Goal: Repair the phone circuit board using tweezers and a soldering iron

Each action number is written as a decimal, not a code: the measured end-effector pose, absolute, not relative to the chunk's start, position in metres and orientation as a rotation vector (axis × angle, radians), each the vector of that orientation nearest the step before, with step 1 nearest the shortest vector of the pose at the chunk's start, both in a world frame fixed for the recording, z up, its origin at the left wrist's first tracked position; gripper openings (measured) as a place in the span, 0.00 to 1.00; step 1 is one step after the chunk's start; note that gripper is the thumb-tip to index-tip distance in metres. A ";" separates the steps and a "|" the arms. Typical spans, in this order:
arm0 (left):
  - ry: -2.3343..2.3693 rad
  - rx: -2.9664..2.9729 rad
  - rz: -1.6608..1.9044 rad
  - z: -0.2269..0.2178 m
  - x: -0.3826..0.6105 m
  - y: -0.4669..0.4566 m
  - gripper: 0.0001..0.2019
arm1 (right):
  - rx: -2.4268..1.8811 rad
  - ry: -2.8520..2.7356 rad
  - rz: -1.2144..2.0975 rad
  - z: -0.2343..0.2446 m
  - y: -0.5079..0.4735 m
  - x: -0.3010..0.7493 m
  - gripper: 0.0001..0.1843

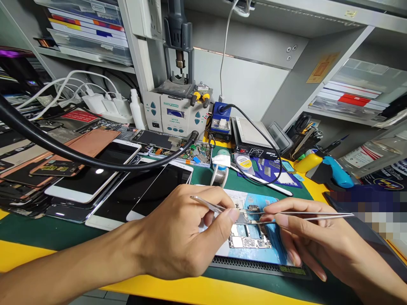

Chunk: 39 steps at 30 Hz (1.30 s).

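My left hand (193, 237) is closed, thumb and forefinger pinching a slim metal tool (203, 202) whose rear end sticks out to the left; its kind is not clear, and its tip is hidden by my fingers. Metal tweezers (321, 215) are gripped between the thumb and fingers of my right hand (308, 228). Their tips point left over a phone circuit board (251, 242) with an open middle. The board lies on a blue-and-white work pad (219, 250), and my left fingertips are at its upper left part. Whether the tips touch it cannot be told.
A hot-air station (174, 112) stands behind, its black hose (127, 163) arching across the left. Stacked phones (95, 173) fill the left side. A solder spool (219, 176), a soldering station (221, 120) and a flat heating plate (254, 135) are beyond the pad.
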<state>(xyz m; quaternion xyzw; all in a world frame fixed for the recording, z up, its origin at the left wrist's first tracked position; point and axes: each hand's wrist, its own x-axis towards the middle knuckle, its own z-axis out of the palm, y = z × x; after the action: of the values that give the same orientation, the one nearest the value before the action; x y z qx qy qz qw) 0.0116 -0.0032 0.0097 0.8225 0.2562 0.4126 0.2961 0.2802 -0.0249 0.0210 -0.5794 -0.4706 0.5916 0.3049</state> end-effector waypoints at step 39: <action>0.741 2.212 1.073 0.017 0.011 -0.003 0.12 | -1.460 -1.204 1.761 0.014 -0.015 0.299 0.28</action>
<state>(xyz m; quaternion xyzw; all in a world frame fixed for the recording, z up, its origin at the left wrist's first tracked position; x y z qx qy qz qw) 0.0113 -0.0028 0.0173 0.8263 0.2766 0.4008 0.2832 0.2994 -0.0148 0.0144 -0.5432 -0.4478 0.6549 0.2748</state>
